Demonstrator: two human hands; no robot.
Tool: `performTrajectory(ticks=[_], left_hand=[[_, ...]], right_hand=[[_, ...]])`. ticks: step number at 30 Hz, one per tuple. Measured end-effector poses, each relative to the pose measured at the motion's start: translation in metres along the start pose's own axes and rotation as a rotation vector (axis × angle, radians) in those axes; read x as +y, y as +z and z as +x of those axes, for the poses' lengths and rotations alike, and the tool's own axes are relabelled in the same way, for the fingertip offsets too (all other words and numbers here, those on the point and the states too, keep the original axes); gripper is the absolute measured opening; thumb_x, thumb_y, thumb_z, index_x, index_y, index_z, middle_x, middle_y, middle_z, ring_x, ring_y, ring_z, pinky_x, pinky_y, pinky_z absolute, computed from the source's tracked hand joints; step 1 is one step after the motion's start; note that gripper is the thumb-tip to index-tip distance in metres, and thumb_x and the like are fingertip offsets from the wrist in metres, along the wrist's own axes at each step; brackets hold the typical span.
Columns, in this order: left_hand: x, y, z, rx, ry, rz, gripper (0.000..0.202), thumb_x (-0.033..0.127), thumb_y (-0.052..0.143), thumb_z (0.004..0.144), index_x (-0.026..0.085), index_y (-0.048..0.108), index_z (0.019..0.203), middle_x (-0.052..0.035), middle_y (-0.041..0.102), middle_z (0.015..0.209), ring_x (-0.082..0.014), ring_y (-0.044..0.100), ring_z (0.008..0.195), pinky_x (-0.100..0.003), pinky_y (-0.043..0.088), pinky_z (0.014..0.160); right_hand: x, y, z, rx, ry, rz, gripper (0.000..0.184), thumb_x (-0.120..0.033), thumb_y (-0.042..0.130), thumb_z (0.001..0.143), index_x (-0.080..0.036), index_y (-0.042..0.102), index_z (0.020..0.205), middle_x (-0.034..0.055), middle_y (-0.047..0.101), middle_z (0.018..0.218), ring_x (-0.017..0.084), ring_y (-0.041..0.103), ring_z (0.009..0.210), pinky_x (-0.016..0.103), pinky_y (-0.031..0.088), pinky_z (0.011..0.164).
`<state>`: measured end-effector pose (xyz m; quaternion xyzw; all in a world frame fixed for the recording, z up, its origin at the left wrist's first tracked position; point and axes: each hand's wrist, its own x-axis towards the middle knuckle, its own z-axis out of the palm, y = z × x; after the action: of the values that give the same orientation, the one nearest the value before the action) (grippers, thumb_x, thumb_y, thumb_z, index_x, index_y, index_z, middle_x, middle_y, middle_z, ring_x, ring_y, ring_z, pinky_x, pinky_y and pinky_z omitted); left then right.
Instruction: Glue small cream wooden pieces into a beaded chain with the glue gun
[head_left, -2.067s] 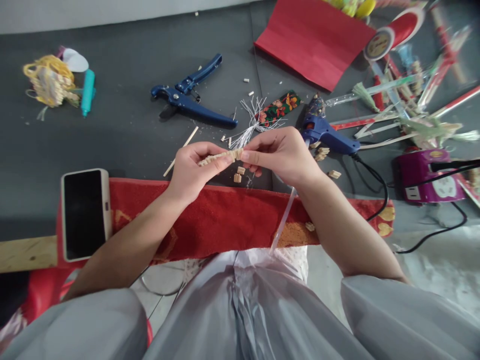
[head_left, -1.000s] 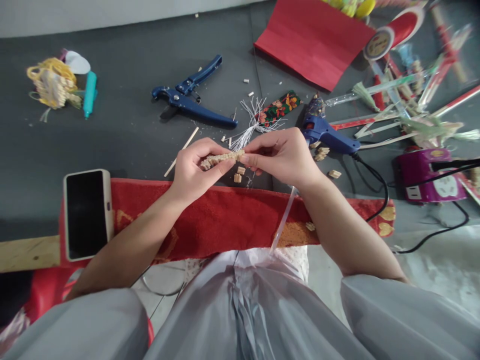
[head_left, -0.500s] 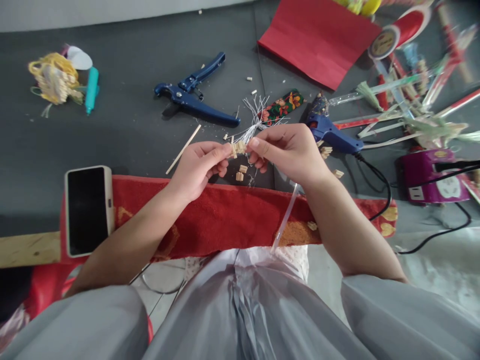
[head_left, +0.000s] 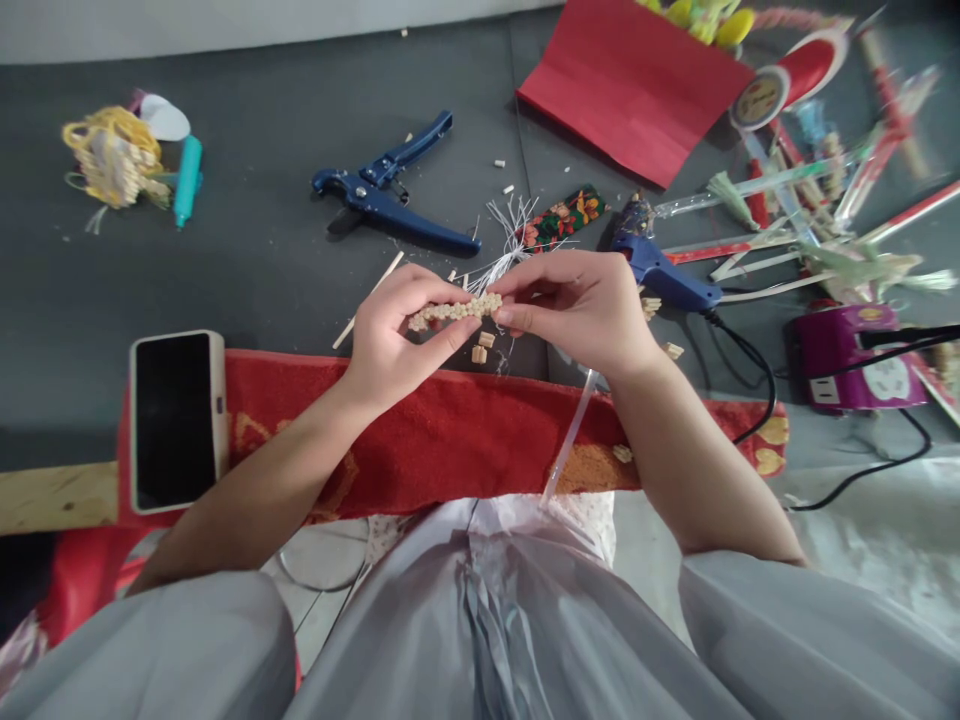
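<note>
Currently, from the head camera, I hold a knobbly strip of beige pieces (head_left: 454, 312) in front of me, just above the dark table (head_left: 247, 250). My left hand (head_left: 386, 345) is closed on it, thumb along the near side and fingers behind. My right hand (head_left: 589, 310) pinches its right end between thumb and fingers.

Just below the strip, two small beige bundles (head_left: 479, 354) lie on the table. A thin stick (head_left: 346, 332) lies beside my left hand, partly hidden by it. Beyond my hands, white wires (head_left: 511, 245) fan out beside a floral fabric strip (head_left: 566, 218), and a blue cutter (head_left: 397, 212) lies with its handles spread. A blue glue gun (head_left: 667, 270) is near my right hand, with a red sheet (head_left: 634, 90) farther off.

Under my forearms stretches a red cloth (head_left: 435, 430) at the table's near edge. My phone (head_left: 174, 420), its screen dark, rests on the cloth's left end; a translucent stick (head_left: 571, 435) lies across it near my right forearm. Far to the right sits a purple power adapter (head_left: 855, 350).
</note>
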<state>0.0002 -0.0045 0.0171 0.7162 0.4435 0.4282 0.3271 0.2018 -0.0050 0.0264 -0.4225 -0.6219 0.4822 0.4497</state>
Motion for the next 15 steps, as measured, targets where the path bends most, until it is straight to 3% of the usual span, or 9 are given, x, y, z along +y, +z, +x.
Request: performTrajectory(ticks=[9, 15], left_hand=[[0.0008, -0.0023, -0.0027, 0.055, 0.209, 0.181, 0.019, 0.041, 0.072, 0.08, 0.023, 0.077, 0.082, -0.0029, 0.069, 0.081, -0.015, 0.059, 0.073, -0.031, 0.051, 0.076], [-0.0004, -0.0043, -0.004, 0.007, 0.137, 0.179, 0.023, 0.047, 0.071, 0.078, 0.024, 0.076, 0.079, -0.0045, 0.067, 0.079, -0.0171, 0.058, 0.074, -0.034, 0.051, 0.077]], right_hand=[[0.0005, -0.0017, -0.0036, 0.012, -0.266, -0.198, 0.017, -0.041, 0.077, 0.081, -0.024, 0.079, 0.084, 0.0026, 0.075, 0.084, 0.016, 0.069, 0.08, 0.033, 0.058, 0.075], [0.0054, 0.0009, -0.004, 0.039, -0.314, -0.241, 0.023, -0.047, 0.076, 0.081, -0.024, 0.079, 0.081, 0.0033, 0.075, 0.08, 0.017, 0.069, 0.077, 0.034, 0.058, 0.075]])
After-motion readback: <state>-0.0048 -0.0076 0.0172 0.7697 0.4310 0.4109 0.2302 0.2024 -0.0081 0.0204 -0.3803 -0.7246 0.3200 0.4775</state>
